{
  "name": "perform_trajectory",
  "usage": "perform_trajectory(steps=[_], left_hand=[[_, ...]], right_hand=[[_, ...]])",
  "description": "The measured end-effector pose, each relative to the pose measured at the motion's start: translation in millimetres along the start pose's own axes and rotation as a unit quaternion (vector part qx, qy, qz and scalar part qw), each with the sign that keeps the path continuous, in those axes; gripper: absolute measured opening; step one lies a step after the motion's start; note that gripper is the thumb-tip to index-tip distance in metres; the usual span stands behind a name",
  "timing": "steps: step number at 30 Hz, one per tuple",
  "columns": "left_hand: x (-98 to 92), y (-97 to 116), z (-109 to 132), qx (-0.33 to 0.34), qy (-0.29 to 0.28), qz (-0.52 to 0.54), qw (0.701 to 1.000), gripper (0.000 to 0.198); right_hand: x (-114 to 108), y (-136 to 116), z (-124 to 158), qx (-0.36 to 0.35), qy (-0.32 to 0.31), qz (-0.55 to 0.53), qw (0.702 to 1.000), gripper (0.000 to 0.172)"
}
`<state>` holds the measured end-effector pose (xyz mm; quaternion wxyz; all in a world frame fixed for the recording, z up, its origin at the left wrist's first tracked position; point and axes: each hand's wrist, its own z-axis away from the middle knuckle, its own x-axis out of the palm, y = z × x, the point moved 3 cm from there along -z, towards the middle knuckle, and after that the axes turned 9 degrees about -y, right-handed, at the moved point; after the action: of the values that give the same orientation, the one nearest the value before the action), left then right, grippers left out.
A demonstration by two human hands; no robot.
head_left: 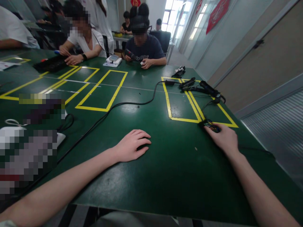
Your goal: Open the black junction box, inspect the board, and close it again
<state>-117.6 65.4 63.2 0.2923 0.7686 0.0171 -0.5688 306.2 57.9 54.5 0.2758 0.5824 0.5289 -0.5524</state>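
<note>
My left hand (pixel 133 145) lies palm down on the green tabletop (pixel 175 176), with its fingers spread and nothing in it. At the right, my right hand (pixel 223 135) grips a small black device (pixel 213 126) with yellow marks on its face. Part of this device is hidden under my thumb and palm. From its far end a thin dark cord (pixel 206 108) leads up to a black tube-shaped tool (pixel 209 89), which lies across the yellow tape outline (pixel 184 120).
A black cable (pixel 123 103) runs diagonally over the table to a small black box (pixel 169 82). More black parts (pixel 188 83) lie beyond it. Across the table, one person (pixel 145 47) holds a dark tool, and another (pixel 87 44) works at a black tray (pixel 50 64). Blurred items are at left.
</note>
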Motion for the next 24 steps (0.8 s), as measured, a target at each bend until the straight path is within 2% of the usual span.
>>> perform_trajectory(steps=[1, 3, 6, 8, 10, 12, 16, 20, 24], left_hand=[[-0.3, 0, 0, -0.002, 0.0, -0.001, 1.0, 0.021], [-1.0, 1, 0, -0.005, 0.005, -0.004, 1.0, 0.026], [-2.6, 1, 1, -0.004, 0.031, -0.01, 0.999, 0.043], [-3.0, 2, 1, 0.002, 0.045, -0.011, 0.999, 0.052], [-2.3, 3, 1, 0.011, 0.037, -0.005, 0.999, 0.049], [-1.3, 4, 0, 0.015, 0.019, 0.009, 1.0, 0.038], [-1.5, 4, -2, 0.009, 0.008, 0.027, 1.0, 0.03], [-0.9, 6, -3, 0.008, 0.007, 0.009, 1.0, 0.035], [2.2, 12, -4, -0.007, 0.008, -0.04, 0.999, 0.057]], right_hand=[[5, -21, 8, -0.015, -0.01, -0.009, 1.0, 0.037], [13, -67, 27, -0.117, -0.054, -0.067, 0.989, 0.033], [13, -130, 61, -0.304, -0.138, -0.164, 0.928, 0.026], [5, -154, 76, -0.365, -0.15, -0.206, 0.896, 0.025], [-4, -164, 81, -0.374, -0.121, -0.235, 0.889, 0.024], [-9, -162, 79, -0.367, -0.092, -0.249, 0.892, 0.023], [-6, -153, 77, -0.363, -0.092, -0.248, 0.893, 0.021], [-3, -154, 84, -0.375, -0.116, -0.244, 0.887, 0.022], [-1, -164, 95, -0.407, -0.134, -0.24, 0.871, 0.024]])
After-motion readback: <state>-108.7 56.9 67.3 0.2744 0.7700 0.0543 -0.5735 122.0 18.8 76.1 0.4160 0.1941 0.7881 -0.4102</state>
